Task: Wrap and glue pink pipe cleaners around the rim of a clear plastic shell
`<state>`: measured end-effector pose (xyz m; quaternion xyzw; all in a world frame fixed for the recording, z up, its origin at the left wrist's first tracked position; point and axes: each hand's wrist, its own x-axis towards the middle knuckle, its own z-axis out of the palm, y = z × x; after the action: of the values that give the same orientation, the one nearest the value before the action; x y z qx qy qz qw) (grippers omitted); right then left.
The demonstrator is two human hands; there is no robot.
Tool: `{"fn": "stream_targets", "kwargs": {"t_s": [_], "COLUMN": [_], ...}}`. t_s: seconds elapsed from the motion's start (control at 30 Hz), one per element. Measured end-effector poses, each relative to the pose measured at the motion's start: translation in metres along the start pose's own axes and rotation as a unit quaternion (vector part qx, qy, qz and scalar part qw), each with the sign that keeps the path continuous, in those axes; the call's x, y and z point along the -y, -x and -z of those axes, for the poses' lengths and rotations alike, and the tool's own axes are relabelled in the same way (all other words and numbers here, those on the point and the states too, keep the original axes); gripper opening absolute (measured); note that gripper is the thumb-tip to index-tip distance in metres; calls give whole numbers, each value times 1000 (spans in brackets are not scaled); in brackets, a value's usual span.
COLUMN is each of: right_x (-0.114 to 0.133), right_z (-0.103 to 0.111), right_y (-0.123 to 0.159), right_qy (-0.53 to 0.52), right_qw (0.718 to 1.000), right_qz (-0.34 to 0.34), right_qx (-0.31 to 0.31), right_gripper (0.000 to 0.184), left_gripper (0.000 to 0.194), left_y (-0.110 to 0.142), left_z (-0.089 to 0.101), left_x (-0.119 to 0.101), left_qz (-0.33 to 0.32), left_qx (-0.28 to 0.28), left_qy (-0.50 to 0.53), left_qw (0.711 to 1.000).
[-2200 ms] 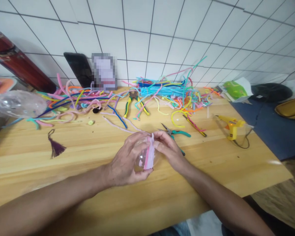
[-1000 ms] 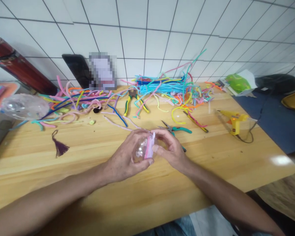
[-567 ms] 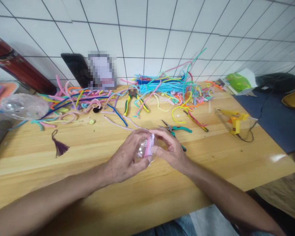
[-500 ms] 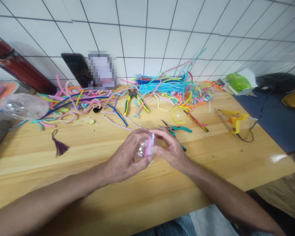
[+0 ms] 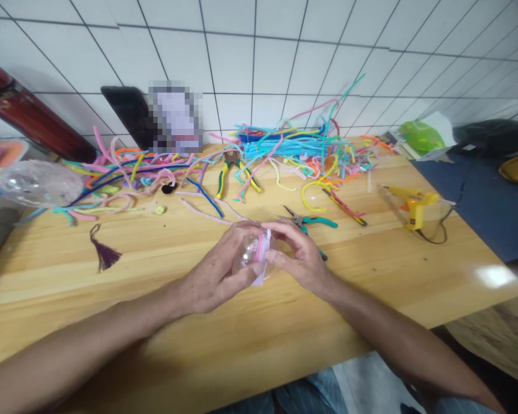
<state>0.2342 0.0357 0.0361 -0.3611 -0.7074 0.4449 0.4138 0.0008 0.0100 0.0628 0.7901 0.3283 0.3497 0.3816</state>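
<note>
Near the middle of the table, a clear, rounded plastic ball [image 5: 247,256] is held up between both hands. Pink and lilac fuzzy strips, like pipe cleaners [image 5: 262,247], run around it as a band. My left hand [image 5: 213,277] is closed around the ball's left side, thumb below. From the right, my right hand [image 5: 301,260] grips the ball at the band with thumb and fingertips. The ball's far side is hidden by my fingers. Just behind my right hand lie teal-handled needle-nose pliers [image 5: 322,221].
Loose pipe cleaners [image 5: 280,150] are heaped along the wall, with yellow-green pliers [image 5: 223,179] among them. A yellow glue gun [image 5: 414,208] with a cord sits right. Left are a dark tassel [image 5: 106,253], a clear plastic bottle [image 5: 41,183] and a phone [image 5: 129,118].
The whole view has shifted slightly. Both hands keep hold of the ball, which has turned a little, and a lilac end now shows below the left thumb.
</note>
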Motion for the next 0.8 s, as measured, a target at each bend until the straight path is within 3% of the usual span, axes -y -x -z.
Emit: {"fn": "stream_targets", "kwargs": {"t_s": [0.07, 0.23, 0.33, 0.57, 0.8], "right_x": [0, 0, 2, -2, -7], "right_z": [0, 0, -1, -1, -2], "right_y": [0, 0, 0, 0, -4], "right_qy": [-2, -17, -20, -31, -64], "right_qw": [1000, 1000, 1000, 999, 996], "right_qz": [-3, -16, -18, -8, -54], "right_qx": [-2, -5, -4, -6, -14], "right_gripper": [45, 44, 43, 43, 46], "left_gripper": [48, 88, 98, 96, 96], "left_y": [0, -2, 0, 2, -4], "left_z": [2, 0, -3, -6, 1], "left_x": [1, 9, 14, 18, 15], "left_qz": [0, -21, -31, -53, -55], "left_qx": [7, 15, 13, 0, 16], "left_qy": [-2, -54, -95, -138, -103], "left_qw": [1000, 998, 995, 989, 993]}}
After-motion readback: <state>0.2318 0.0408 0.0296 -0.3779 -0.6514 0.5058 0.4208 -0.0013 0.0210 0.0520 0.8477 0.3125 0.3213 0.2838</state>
